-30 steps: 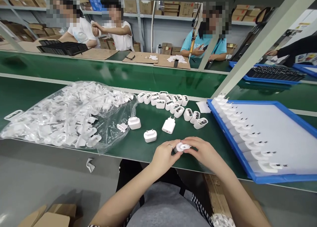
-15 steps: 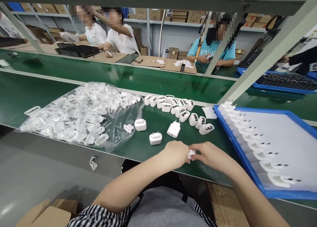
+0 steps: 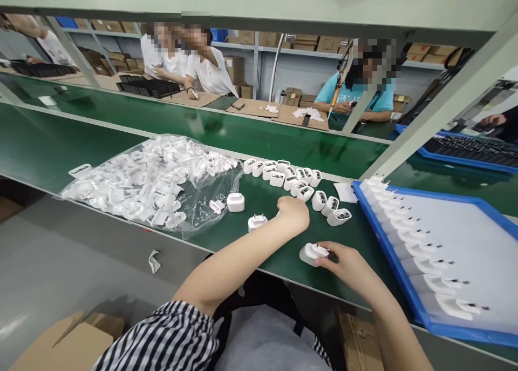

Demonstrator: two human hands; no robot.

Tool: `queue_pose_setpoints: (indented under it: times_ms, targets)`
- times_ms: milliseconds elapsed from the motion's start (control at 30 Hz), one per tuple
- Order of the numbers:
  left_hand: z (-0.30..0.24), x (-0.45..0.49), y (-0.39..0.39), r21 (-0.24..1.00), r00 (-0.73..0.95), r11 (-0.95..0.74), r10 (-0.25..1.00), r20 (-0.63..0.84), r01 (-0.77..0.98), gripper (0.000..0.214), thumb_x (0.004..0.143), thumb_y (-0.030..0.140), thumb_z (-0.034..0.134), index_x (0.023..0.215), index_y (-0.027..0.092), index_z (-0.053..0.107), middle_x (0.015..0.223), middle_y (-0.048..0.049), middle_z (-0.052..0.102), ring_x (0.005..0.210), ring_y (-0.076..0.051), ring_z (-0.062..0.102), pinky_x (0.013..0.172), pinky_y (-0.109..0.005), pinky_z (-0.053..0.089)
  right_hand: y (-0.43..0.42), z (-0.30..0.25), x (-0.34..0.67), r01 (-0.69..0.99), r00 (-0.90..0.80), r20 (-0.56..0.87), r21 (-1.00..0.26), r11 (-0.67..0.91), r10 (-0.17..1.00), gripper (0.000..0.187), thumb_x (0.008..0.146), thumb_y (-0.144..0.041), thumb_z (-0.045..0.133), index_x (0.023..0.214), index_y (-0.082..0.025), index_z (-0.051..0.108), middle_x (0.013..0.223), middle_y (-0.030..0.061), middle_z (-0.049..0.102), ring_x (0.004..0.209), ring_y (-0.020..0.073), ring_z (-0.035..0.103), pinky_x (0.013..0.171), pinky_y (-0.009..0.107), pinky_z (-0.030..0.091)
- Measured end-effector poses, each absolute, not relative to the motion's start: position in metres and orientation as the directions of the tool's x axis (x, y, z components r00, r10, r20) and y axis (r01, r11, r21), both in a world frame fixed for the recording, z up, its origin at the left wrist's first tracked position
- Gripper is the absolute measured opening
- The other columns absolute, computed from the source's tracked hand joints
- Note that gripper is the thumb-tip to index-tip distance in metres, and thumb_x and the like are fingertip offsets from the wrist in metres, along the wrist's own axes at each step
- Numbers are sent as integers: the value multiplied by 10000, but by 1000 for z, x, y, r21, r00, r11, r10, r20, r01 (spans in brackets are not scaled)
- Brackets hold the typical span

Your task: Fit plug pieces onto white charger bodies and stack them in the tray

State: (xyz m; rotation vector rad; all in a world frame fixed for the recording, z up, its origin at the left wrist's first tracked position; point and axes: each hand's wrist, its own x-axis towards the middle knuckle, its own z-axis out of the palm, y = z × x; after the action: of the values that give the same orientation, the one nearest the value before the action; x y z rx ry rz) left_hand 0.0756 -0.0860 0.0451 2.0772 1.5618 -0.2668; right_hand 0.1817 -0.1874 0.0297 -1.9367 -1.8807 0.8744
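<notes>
My right hand (image 3: pixel 346 263) rests on the green bench near its front edge, fingers closed round a white charger with plug (image 3: pixel 311 252). My left hand (image 3: pixel 294 211) is stretched forward, fingers curled down on the bench; what lies under them is hidden. It sits just right of a white plug adapter (image 3: pixel 257 221) and just short of a row of several white charger bodies (image 3: pixel 299 183). Another adapter (image 3: pixel 235 201) and a small plug piece (image 3: pixel 217 206) lie further left.
A clear plastic bag (image 3: pixel 154 184) of white plug parts lies at the left. A blue-rimmed tray (image 3: pixel 378 233) at the right holds a line of finished chargers (image 3: pixel 408 238). A white slip (image 3: pixel 346 193) lies beside it. People work across the green belt (image 3: pixel 243 136).
My hands have parted. The left hand has moved forward onto the spot where a loose charger stood. The right hand has kept the assembled charger and set it down on the bench.
</notes>
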Motion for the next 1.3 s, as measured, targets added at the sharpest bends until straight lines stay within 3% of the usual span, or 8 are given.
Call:
queue_pose_setpoints:
  times_ms: [100,200,500,667,767,933,1100,1300]
  targets:
    - [31,89,-74,162,221,-158,825,-520,974,670,584,128,599,1181,54,306,1117,-232,422,1031,-293,395,707,-336,388,-196,22,191,776,58,-207,-607,-175,977,268,630,-363,500,836,-214,583,616,-10,611,531,164,547,513,260,434]
    - [27,92,-72,182,269,-203,810,-521,962,779,455,209,713,1141,77,370,1100,-196,429,1004,-283,405,703,-310,397,-201,16,195,754,98,-197,-625,-202,976,295,628,-384,497,856,-207,562,600,-14,600,501,156,538,488,258,435]
    - [29,12,-151,485,374,-246,908,-188,840,256,714,215,469,960,155,510,957,-84,447,895,-198,449,738,-302,406,-195,9,160,656,-184,-177,-755,-14,967,253,634,-270,517,884,-235,542,841,5,554,609,128,531,568,254,451]
    - [-3,-28,-184,734,224,-132,974,-28,666,478,696,63,351,1157,180,305,1081,-84,388,916,-150,458,757,-275,414,-183,-1,123,593,-231,-154,-805,14,961,251,649,-232,509,899,-247,514,861,7,515,674,127,529,609,252,451]
    - [-12,-38,-186,794,161,-86,987,-16,602,667,630,124,478,1215,195,165,1191,-99,301,1068,-194,367,838,-314,372,-178,-8,111,562,-190,-202,-825,-62,961,276,656,-203,484,930,-229,473,845,18,535,679,135,541,627,273,452]
    - [-23,-37,-175,739,55,45,992,-110,672,1133,423,381,671,1238,112,-68,1301,-191,90,1194,-303,95,950,-454,175,-162,-9,121,411,-224,-252,-900,-143,941,363,668,-179,440,1028,-223,431,910,39,557,776,149,552,736,320,428]
    - [-29,-29,-164,652,27,55,993,-115,757,1073,481,414,624,1234,78,-63,1296,-203,125,1201,-282,79,960,-468,94,-93,-10,96,65,-96,-228,-973,-223,969,253,725,-296,426,957,-229,501,1073,43,515,988,158,465,863,340,331]
    - [-33,-37,-148,547,-200,212,976,-83,810,1119,428,498,617,1216,-10,5,1270,-267,121,1191,-325,71,945,-460,138,-35,-33,31,-215,-342,-314,-892,-399,886,268,732,-384,421,759,-177,588,819,45,618,789,164,554,758,313,396]
